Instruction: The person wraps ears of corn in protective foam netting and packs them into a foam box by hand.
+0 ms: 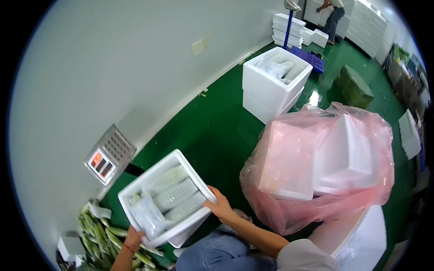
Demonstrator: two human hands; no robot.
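Observation:
A white foam box is held tilted between my two hands. Inside it lie several net-wrapped pale green items and a clear bag, perhaps an ice pack. My right hand grips the box's right rim. At the lower left corner, my left hand holds the box, its fingers partly hidden behind the wall. Another white box shows beneath. The lit display of a scale stands just beyond the box at the left.
Long green vegetables lie at lower left. A pink plastic bag holds foam boxes at right. Stacked white boxes stand ahead, near a blue platform scale and a green bundle. Another person bends at the back.

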